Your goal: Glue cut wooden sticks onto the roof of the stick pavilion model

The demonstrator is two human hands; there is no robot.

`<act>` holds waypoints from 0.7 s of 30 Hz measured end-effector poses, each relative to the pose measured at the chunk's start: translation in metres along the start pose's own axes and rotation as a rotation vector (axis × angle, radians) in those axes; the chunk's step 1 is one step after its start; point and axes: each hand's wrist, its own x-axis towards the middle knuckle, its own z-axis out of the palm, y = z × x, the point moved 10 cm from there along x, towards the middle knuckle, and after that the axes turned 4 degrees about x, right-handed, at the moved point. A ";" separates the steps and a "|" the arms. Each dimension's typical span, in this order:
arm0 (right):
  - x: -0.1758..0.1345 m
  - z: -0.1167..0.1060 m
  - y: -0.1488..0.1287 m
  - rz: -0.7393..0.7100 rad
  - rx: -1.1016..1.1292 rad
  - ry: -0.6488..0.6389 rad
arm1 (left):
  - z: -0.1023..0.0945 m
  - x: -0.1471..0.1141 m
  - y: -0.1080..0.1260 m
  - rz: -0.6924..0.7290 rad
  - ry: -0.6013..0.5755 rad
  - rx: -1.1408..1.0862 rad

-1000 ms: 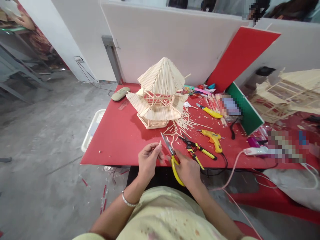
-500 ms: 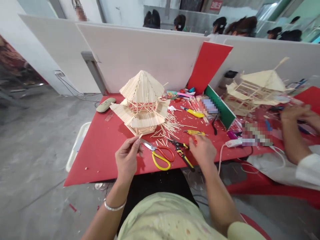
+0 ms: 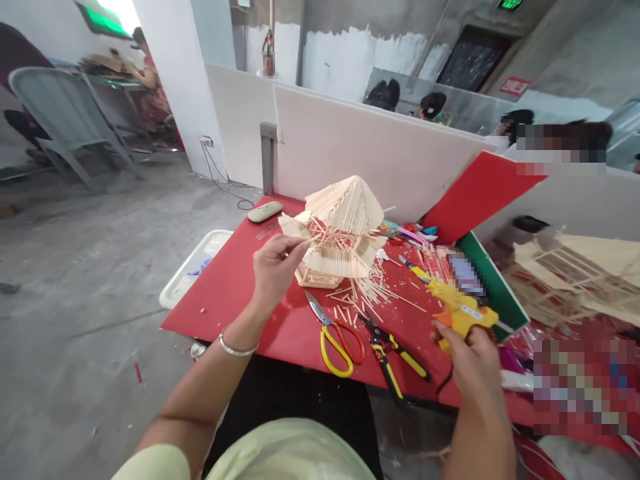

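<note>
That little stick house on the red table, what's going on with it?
A person is at the table. Their right hand holds a yellow glue gun raised above it. Their left hand pinches what looks like a small stick by the house; whether the two touch, I can't tell. Scissors and pliers lie nearby, with loose sticks scattered beside the house.
</note>
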 end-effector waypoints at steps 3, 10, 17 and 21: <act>-0.007 0.024 -0.071 -0.121 0.002 -0.101 | 0.001 0.017 0.016 0.168 0.028 0.124; -0.029 0.101 -0.240 -0.801 -0.564 -0.016 | 0.008 0.028 0.023 0.305 -0.015 0.249; -0.039 0.160 -0.283 -1.162 -0.800 -0.054 | 0.009 0.034 0.021 0.342 -0.058 0.355; -0.043 0.169 -0.288 -1.262 -0.902 -0.015 | 0.014 0.037 0.020 0.360 -0.092 0.375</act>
